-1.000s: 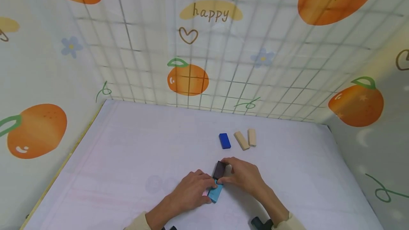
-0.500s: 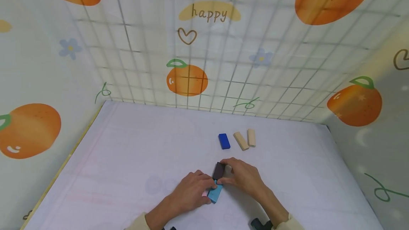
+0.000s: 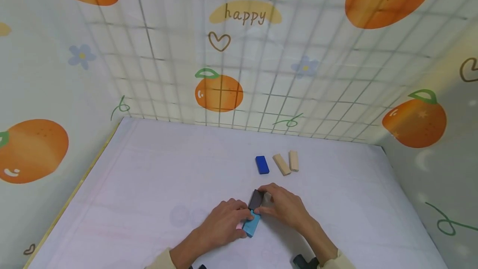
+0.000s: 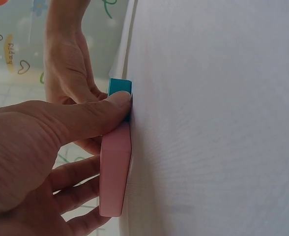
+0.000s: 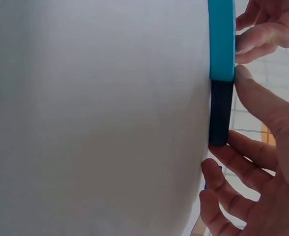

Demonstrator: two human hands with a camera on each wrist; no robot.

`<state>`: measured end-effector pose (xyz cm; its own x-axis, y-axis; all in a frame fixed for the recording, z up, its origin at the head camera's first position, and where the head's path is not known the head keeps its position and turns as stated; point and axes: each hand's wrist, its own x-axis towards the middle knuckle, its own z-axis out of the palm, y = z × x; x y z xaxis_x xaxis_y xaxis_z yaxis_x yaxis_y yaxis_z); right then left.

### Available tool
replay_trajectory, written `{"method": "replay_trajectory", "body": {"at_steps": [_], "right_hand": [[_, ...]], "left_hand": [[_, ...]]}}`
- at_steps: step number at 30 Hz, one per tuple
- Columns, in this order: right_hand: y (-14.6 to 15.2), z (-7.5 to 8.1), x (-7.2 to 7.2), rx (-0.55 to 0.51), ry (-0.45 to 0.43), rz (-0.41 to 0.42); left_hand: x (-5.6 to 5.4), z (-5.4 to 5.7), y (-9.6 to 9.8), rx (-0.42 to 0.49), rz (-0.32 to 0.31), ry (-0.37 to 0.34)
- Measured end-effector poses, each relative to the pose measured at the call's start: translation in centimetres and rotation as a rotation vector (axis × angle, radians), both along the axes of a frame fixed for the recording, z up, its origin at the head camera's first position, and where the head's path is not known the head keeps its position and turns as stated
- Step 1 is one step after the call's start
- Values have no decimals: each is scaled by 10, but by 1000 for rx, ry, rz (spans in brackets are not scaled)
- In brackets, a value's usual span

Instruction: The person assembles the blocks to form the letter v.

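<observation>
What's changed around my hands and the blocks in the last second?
Nothing was grabbed, released or visibly moved by hand. Only the head view's framing shifted slightly: the lower-left orange print sits further left. Your left hand stays on the teal block, your right hand on the black block; the blue block stayed put.

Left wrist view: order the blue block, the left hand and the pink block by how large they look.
1. Left hand
2. Pink block
3. Blue block, partly hidden, so true size unsure
</observation>
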<state>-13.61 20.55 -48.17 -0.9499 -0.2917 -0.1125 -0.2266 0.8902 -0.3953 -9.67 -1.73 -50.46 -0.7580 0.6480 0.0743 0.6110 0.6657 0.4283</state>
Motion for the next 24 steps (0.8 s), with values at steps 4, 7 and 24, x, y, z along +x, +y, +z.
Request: {"method": "replay_trajectory", "body": {"at_steps": [4, 7, 24], "right_hand": [[1, 0, -1, 0, -19, -3], [1, 0, -1, -5, -31, -5], [5, 1, -1, -24, -63, -4]], "left_hand": [[0, 1, 0, -3, 1, -8], [-1, 2, 1, -7, -1, -15], [-2, 4, 1, -11, -5, -18]]}}
